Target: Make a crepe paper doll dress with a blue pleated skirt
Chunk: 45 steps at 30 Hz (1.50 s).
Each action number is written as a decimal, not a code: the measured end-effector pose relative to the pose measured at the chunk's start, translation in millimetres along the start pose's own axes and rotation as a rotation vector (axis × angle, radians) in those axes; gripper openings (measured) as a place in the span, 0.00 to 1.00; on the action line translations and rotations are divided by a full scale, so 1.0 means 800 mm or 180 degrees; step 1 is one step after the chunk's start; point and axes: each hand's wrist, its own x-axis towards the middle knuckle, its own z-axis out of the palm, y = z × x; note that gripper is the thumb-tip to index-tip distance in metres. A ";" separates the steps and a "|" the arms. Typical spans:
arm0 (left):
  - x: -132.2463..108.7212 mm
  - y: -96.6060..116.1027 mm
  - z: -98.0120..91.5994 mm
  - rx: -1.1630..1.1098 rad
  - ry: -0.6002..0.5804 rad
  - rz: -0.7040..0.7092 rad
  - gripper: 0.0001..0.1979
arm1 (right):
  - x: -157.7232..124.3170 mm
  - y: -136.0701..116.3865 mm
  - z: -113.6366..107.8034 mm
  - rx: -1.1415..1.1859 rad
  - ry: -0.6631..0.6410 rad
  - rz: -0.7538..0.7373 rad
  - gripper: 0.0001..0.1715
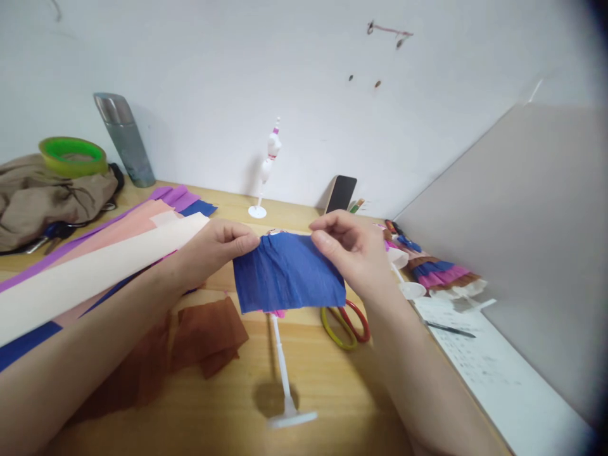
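Left hand (216,244) pinching the top left corner of the blue crepe-paper rectangle (287,275) | right hand (354,250) fingers closing on its gathered top right | paper hanging over the slim white plastic stand (284,373) above the wooden counter (332,392), seemingly being pulled taut to keep the pleats

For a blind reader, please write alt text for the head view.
The left hand and right hand pinch the top edge of a blue crepe paper over a white stand on a wooden desk. Coloured paper sheets lie left, scissors right.
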 end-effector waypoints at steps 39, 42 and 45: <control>-0.001 -0.001 0.013 -0.0834 -0.0013 -0.0765 0.19 | -0.049 -0.024 0.033 -0.1185 0.0348 -0.2695 0.12; -0.001 0.009 0.007 -0.0355 -0.0113 -0.0465 0.17 | -0.035 -0.020 0.013 -0.0856 0.0696 -0.2114 0.12; -0.002 0.017 0.002 0.0314 -0.0282 -0.0149 0.18 | -0.018 -0.007 0.007 -0.0569 0.0462 -0.1278 0.12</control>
